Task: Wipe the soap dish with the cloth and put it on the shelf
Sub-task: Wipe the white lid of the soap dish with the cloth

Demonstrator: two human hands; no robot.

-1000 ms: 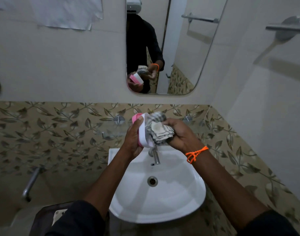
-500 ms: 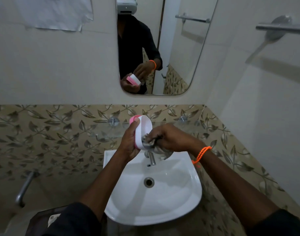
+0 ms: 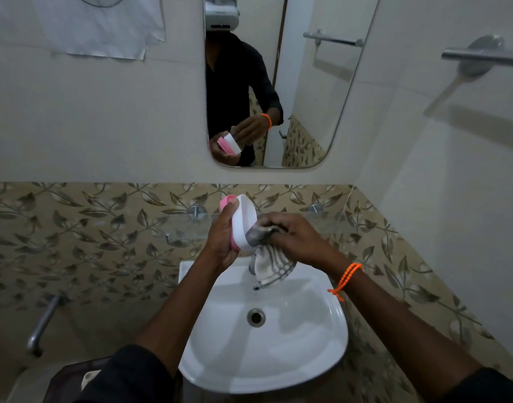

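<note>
Left hand still gripping the upright soap dish, right hand clutching the cloth, now pressed lower against the dish's near edge, cloth tail newly hanging beneath the right hand over the sink

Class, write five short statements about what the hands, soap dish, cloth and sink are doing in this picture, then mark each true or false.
1. The left hand holds the soap dish. True.
2. The right hand presses the cloth against the dish. True.
3. The dish rests on the glass shelf. False: it is held above the sink.
4. The left wrist wears an orange band. False: the orange band is on the right wrist.
5. The dish stands on edge. True.
</note>
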